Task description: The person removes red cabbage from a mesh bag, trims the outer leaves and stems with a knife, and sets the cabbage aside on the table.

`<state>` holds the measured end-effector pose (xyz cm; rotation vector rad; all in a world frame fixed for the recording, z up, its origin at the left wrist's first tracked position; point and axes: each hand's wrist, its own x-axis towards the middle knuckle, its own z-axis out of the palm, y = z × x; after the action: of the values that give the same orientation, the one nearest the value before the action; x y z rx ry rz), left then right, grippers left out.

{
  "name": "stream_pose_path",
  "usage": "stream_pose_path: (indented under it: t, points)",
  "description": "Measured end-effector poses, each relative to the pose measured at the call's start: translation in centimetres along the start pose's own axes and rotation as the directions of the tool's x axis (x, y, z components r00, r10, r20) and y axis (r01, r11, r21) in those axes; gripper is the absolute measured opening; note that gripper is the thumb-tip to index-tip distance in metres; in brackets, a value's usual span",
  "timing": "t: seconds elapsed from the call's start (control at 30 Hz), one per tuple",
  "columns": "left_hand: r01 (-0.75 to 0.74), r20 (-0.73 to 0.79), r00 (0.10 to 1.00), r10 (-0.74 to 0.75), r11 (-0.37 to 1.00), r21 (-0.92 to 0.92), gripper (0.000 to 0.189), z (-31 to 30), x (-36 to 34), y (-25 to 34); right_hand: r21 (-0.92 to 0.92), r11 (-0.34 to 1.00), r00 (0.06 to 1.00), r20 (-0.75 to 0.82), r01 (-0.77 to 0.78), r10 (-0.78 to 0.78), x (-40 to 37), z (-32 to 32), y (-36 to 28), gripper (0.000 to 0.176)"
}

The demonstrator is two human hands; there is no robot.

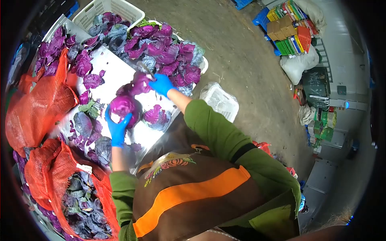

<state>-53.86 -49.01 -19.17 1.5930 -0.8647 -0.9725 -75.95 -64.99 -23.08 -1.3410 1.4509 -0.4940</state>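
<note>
Both my hands wear blue gloves over a white work table (114, 66). My left hand (118, 127) is closed around the lower side of a peeled red cabbage (122, 106), glossy purple and resting near the table's middle. My right hand (162, 85) is closed on what looks like a knife (147, 70), its narrow blade pointing up and left; the handle is hidden in the fist. A loose purple leaf (140, 83) lies between that hand and the cabbage, slightly blurred. Just right of the cabbage sits another piece with bluish outer leaves (157, 117).
Purple leaves (163, 50) are heaped at the table's far side, by a white basket (106, 7). Red mesh sacks (38, 108) stand at the left, one open with cabbages (85, 203) inside. A white crate (220, 103) is on the floor (241, 60) at the right.
</note>
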Motion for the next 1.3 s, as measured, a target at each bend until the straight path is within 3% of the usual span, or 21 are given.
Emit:
stream_pose_path:
  t: [0.07,0.13,0.2,0.23,0.3,0.33,0.37,0.4,0.43,0.47,0.53,0.63,0.7,0.87,0.93,1.0,1.07,1.13,1.17,1.2,1.3]
  points:
    - [-0.048,0.063,0.997,0.045,0.998,0.042,0.1,0.3,-0.9,2.5,-0.199,0.98,0.994,-0.113,-0.028,0.005,4.0,-1.5,-0.4,0.03]
    - [-0.24,0.141,0.966,0.216,0.952,0.19,0.099,0.5,-1.6,3.7,0.182,0.983,0.934,-0.355,0.027,0.04,6.6,-2.7,-0.5,0.053]
    - [-0.254,0.151,0.964,0.221,0.931,0.261,0.1,0.3,-1.7,3.6,-0.368,0.905,0.724,-0.564,0.212,-0.398,7.1,-2.9,-0.4,0.051]
    - [-0.216,0.133,0.973,0.189,0.949,0.229,0.101,0.4,-1.8,3.1,-0.374,0.903,0.731,-0.553,0.211,-0.4,5.9,-3.0,-1.3,0.051]
    - [-0.135,0.095,0.987,0.128,0.989,0.066,0.088,0.6,-2.0,2.5,-0.433,0.863,0.726,-0.5,0.262,-0.471,0.7,-2.8,-4.7,0.051]
    - [-0.125,0.089,0.989,0.119,0.99,0.063,0.088,0.4,-2.2,2.2,-0.156,0.954,0.891,-0.345,0.257,-0.297,-0.9,-2.3,-5.1,0.046]
    - [0.171,0.079,0.985,-0.153,0.932,-0.318,0.081,0.3,-2.5,1.9,0.119,0.98,0.982,-0.116,0.161,-0.148,-2.4,-1.9,-5.4,0.042]
    - [0.403,0.168,0.904,-0.392,0.655,-0.639,0.075,0.2,-2.8,1.5,0.263,0.947,0.969,0.208,-0.187,0.133,-4.1,-1.5,-5.6,0.042]
    - [0.411,0.195,0.873,-0.447,0.459,-0.788,0.063,0.1,-3.2,-1.5,0.384,0.891,0.939,0.322,-0.244,0.119,-5.4,0.1,-4.7,0.041]
    - [0.411,0.192,0.871,-0.452,0.457,-0.789,0.063,0.2,-3.4,-1.0,0.275,0.923,0.931,0.319,-0.27,0.177,-7.0,1.3,-5.2,0.046]
    - [0.306,0.191,0.891,-0.412,0.234,-0.923,0.063,1.2,-3.6,1.0,0.273,0.961,0.93,0.361,-0.036,-0.068,-10.3,3.6,-6.3,0.056]
    - [0.218,0.064,0.926,-0.373,0.388,-0.895,0.065,1.1,-2.9,-0.1,0.609,0.766,0.953,0.304,-0.206,0.014,-12.4,5.1,-8.9,0.052]
    - [0.127,-0.124,0.936,-0.33,0.643,-0.755,0.06,1.3,-3.1,3.1,0.321,0.905,0.912,0.384,-0.28,0.146,-11.7,4.5,-9.2,0.041]
    - [0.033,-0.207,0.965,-0.16,0.86,-0.51,0.066,-0.1,-3.8,3.9,0.137,0.988,0.963,0.267,-0.077,0.038,-12.0,4.6,-8.5,0.019]
    - [0.099,-0.079,0.975,-0.207,0.725,-0.682,0.064,-2.1,-3.7,2.1,0.122,0.982,0.985,0.082,0.141,-0.151,-12.1,4.4,-8.5,0.015]
    - [0.128,-0.038,0.969,-0.242,0.631,-0.765,0.068,-3.5,-4.1,0.0,0.227,0.967,0.982,0.122,0.112,-0.143,-11.6,3.7,-8.6,0.014]
    - [0.278,0.162,0.893,-0.42,0.233,-0.932,0.065,-4.5,-4.3,-0.9,-0.063,0.933,0.935,0.02,0.355,-0.355,-9.9,3.0,-8.3,0.016]
    - [0.24,0.115,0.91,-0.399,0.28,-0.93,0.067,-4.7,-4.6,-0.5,-0.079,0.942,0.942,-0.06,0.326,-0.331,-8.2,1.2,-8.1,0.019]
    - [0.278,0.224,0.924,-0.31,0.144,-0.95,0.066,-5.1,-4.8,-0.8,-0.05,0.969,0.954,-0.17,0.243,-0.248,-7.1,0.7,-7.1,0.021]
    - [0.327,0.319,0.926,-0.204,0.008,-0.945,0.066,-5.3,-5.0,-1.0,-0.187,0.971,0.966,-0.18,0.152,-0.186,-7.3,-1.0,-8.5,0.024]
    - [0.357,0.351,0.931,-0.095,0.056,-0.932,0.067,-4.9,-5.0,1.4,-0.447,0.889,0.975,-0.136,0.098,-0.176,-6.4,-2.6,-7.3,0.029]
